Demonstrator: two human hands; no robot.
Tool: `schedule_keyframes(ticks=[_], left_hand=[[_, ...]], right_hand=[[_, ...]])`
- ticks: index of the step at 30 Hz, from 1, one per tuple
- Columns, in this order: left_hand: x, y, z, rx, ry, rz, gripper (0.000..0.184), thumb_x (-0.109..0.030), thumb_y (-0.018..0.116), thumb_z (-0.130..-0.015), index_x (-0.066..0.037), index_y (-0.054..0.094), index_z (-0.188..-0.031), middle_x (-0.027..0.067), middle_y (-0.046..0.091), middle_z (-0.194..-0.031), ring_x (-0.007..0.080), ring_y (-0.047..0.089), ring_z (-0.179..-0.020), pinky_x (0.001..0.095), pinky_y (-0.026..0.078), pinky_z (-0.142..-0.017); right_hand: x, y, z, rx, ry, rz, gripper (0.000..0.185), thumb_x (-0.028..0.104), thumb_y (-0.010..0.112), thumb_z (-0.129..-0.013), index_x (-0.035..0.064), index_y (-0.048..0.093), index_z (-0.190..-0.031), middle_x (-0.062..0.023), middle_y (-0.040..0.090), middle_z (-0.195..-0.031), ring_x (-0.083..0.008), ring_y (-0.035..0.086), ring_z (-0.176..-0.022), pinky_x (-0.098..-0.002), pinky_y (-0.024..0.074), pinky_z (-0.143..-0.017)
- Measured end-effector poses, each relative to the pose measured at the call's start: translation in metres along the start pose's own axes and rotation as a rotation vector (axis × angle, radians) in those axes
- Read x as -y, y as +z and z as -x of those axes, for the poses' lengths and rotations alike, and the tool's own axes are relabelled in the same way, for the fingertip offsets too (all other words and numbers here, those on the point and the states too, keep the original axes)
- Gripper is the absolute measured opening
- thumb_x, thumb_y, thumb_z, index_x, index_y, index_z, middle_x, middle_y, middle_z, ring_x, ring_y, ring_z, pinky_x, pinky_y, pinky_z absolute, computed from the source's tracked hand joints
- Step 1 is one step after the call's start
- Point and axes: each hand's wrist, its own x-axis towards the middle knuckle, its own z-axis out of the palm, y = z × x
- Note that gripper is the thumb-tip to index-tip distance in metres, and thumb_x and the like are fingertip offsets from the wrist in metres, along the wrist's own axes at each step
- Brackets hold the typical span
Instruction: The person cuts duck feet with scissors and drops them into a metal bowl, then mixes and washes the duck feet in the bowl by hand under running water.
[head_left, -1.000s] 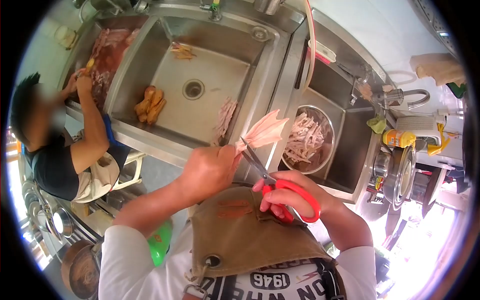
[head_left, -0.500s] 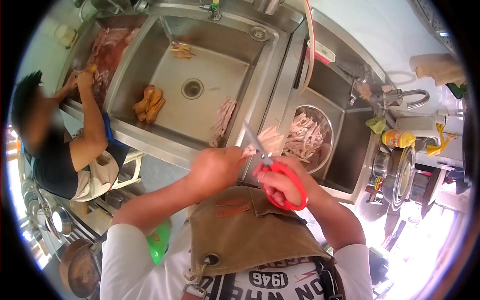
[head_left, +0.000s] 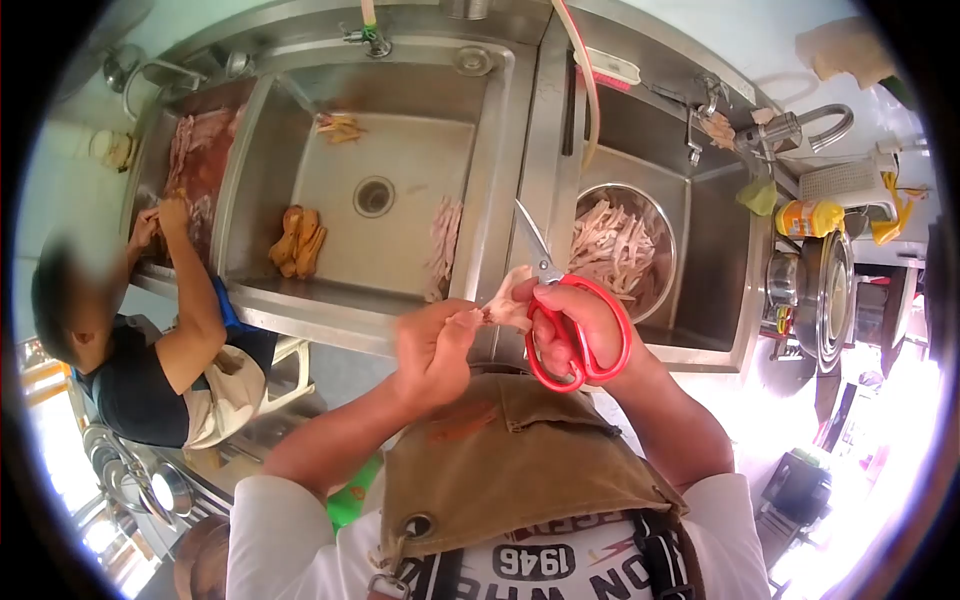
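Observation:
My left hand (head_left: pixel 437 345) is closed, pinching the end of a pale poultry foot (head_left: pixel 513 300) at the front edge of the sinks. My right hand (head_left: pixel 575 328) grips red-handled scissors (head_left: pixel 540 258), fingers through the loops, blades pointing up and left past the foot. The foot lies between my hands, and its far part touches or overlaps my right fingers; the exact contact is hidden. Just beyond my right hand, a round metal bowl (head_left: pixel 671 262) in the right sink holds a heap of similar pale feet (head_left: pixel 615 245).
Pale feet (head_left: pixel 445 240) line the right side of the middle sink (head_left: pixel 420 160). Orange-brown pieces (head_left: pixel 297 242) and a small yellowish pile (head_left: pixel 340 128) lie there too. A co-worker (head_left: pixel 130 330) handles meat in the reddish left basin (head_left: pixel 215 130). A hose (head_left: pixel 588 90) hangs over the divider.
The scissors' handles have spread apart and the blades have tilted left. The foot has turned and come closer to my body. My head view has shifted, moving the scene.

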Motion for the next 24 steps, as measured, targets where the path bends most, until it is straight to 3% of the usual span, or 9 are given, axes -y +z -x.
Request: schedule_keyframes(ticks=[2,4,6,8,11,16,18,21,24], left_hand=[[-0.002,0.009,-0.009,0.014,-0.035,-0.061,0.031,-0.016,0.047,-0.1,0.005,0.061,-0.082,0.0062,0.046,-0.059,0.0095,0.043,-0.06,0.0304,0.037,-0.051],[0.013,0.031,-0.024,0.126,-0.051,-0.144,0.032,-0.018,0.048,-0.099,0.006,0.061,-0.083,0.008,0.05,-0.06,0.0137,0.044,-0.059,0.0333,0.039,-0.053],[0.019,0.061,-0.047,0.351,-0.162,-0.232,0.032,-0.023,0.052,-0.098,0.005,0.062,-0.106,0.0178,0.064,-0.082,0.028,0.058,-0.07,0.0383,0.049,-0.068],[0.061,0.118,-0.06,0.295,0.204,-0.362,0.046,-0.027,0.057,-0.096,0.002,0.051,-0.131,0.0233,0.063,-0.112,0.0385,0.062,-0.098,0.0409,0.05,-0.088],[0.063,0.111,-0.089,0.21,0.181,-0.313,0.061,-0.027,0.062,-0.093,0.0,0.039,-0.143,0.0235,0.054,-0.132,0.037,0.056,-0.119,0.0411,0.046,-0.101],[0.206,0.0,-0.134,-0.28,-0.446,-0.275,0.03,-0.02,0.061,-0.088,-0.002,0.065,-0.111,0.0194,0.07,-0.086,0.0371,0.068,-0.09,0.0414,0.053,-0.085],[0.266,-0.033,-0.135,-0.058,-0.641,-0.717,0.027,-0.018,0.059,-0.087,-0.003,0.066,-0.108,0.023,0.069,-0.101,0.0379,0.067,-0.098,0.0429,0.053,-0.086],[0.363,-0.041,-0.117,0.23,-0.575,-0.863,0.027,-0.019,0.058,-0.087,-0.002,0.066,-0.106,0.0246,0.065,-0.114,0.0408,0.063,-0.106,0.047,0.051,-0.089],[0.406,-0.01,-0.107,-0.001,-0.743,-0.7,0.03,-0.024,0.058,-0.089,0.001,0.066,-0.104,0.0272,0.064,-0.114,0.0424,0.063,-0.106,0.0489,0.05,-0.09]], right_hand=[[0.003,-0.004,0.004,-0.044,-0.032,-0.028,0.04,0.03,0.056,-0.093,-0.0002,0.057,-0.065,-0.0083,0.052,-0.054,-0.018,0.052,-0.048,-0.0299,0.0418,-0.047],[-0.007,-0.024,0.011,-0.242,-0.317,0.073,0.035,0.028,0.054,-0.094,-0.0013,0.059,-0.076,-0.0082,0.053,-0.057,-0.0176,0.053,-0.049,-0.0304,0.0418,-0.047],[-0.007,-0.045,0.026,-0.436,-0.403,-0.079,0.028,0.026,0.053,-0.096,-0.0015,0.057,-0.1,-0.0068,0.054,-0.063,-0.0161,0.051,-0.05,-0.0296,0.0412,-0.047],[-0.01,-0.068,0.039,-0.563,-0.483,-0.195,0.03,0.025,0.054,-0.096,-0.0005,0.058,-0.112,-0.0056,0.055,-0.066,-0.0151,0.048,-0.05,-0.029,0.0403,-0.045],[-0.026,-0.107,0.053,-0.736,-0.426,-0.32,0.03,0.027,0.055,-0.095,0.0037,0.059,-0.113,-0.0045,0.054,-0.066,-0.0141,0.047,-0.05,-0.0291,0.0385,-0.044],[-0.058,-0.122,0.05,-0.785,-0.269,-0.257,0.032,0.029,0.056,-0.095,0.0024,0.057,-0.113,-0.0026,0.053,-0.066,-0.0133,0.046,-0.048,-0.027,0.0374,-0.041],[-0.063,-0.126,0.046,-0.756,-0.203,-0.222,0.041,0.028,0.057,-0.092,-0.0047,0.051,-0.117,-0.0066,0.054,-0.067,-0.016,0.047,-0.049,-0.0301,0.04,-0.043],[-0.047,-0.114,0.03,-0.754,-0.075,-0.108,0.037,0.023,0.055,-0.093,-0.0053,0.051,-0.117,-0.0087,0.056,-0.068,-0.0178,0.049,-0.049,-0.0307,0.0419,-0.044],[-0.029,-0.115,0.016,-0.703,-0.027,0.082,0.035,0.022,0.054,-0.094,-0.0056,0.054,-0.115,-0.0094,0.058,-0.068,-0.0178,0.053,-0.05,-0.0295,0.0446,-0.045]])
